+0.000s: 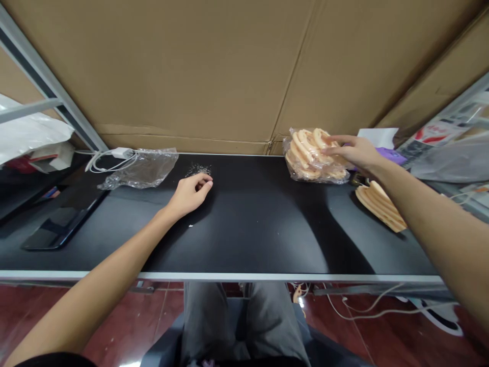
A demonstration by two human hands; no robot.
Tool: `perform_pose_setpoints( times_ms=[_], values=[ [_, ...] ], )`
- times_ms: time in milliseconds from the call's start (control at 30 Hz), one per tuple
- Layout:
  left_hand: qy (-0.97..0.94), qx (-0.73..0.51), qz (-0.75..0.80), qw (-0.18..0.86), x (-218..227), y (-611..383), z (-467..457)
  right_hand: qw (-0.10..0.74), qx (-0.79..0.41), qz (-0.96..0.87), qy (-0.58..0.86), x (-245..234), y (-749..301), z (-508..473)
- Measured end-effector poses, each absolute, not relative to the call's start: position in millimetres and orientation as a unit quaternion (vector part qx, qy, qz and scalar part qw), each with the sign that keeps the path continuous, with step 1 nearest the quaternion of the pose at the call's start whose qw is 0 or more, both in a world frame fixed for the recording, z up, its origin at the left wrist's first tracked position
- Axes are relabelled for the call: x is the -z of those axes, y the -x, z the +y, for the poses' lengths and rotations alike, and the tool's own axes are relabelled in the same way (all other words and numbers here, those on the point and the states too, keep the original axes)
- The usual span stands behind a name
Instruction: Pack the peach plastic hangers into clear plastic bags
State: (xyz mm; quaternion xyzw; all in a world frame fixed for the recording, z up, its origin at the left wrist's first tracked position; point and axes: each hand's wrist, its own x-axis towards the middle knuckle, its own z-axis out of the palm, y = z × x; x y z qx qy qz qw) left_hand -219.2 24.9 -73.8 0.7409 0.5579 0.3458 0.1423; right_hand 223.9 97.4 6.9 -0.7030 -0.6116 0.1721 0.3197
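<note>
My left hand rests on the black tabletop, its fingers loosely curled in toward the thumb and nothing visible in them. A patch of small pale crumbs lies just beyond it. At the back right, my right hand grips a beige ridged piece at the top of a clear plastic bag. Several similar curved pieces are stacked in that bag. Under my right forearm lies another group of beige ridged pieces, partly hidden by the arm.
An empty-looking clear bag and a white cable with charger lie at the back left. A black phone or tablet is nearer. A purple packet sits behind my right wrist. A cardboard wall borders the back.
</note>
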Motion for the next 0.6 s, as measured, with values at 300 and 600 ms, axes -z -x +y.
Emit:
perform_pose_setpoints(
  times_ms=[300,600],
  values=[
    [-0.745,-0.336,0.559,0.139,72.4,217.9,25.1,0.324,-0.366,-0.512,0.706,-6.2,-215.5,78.6],
    [-0.741,-0.336,0.563,0.144,71.1,218.7,25.0,0.353,-0.351,-0.555,0.667,3.8,-171.2,95.3]
  ],
)
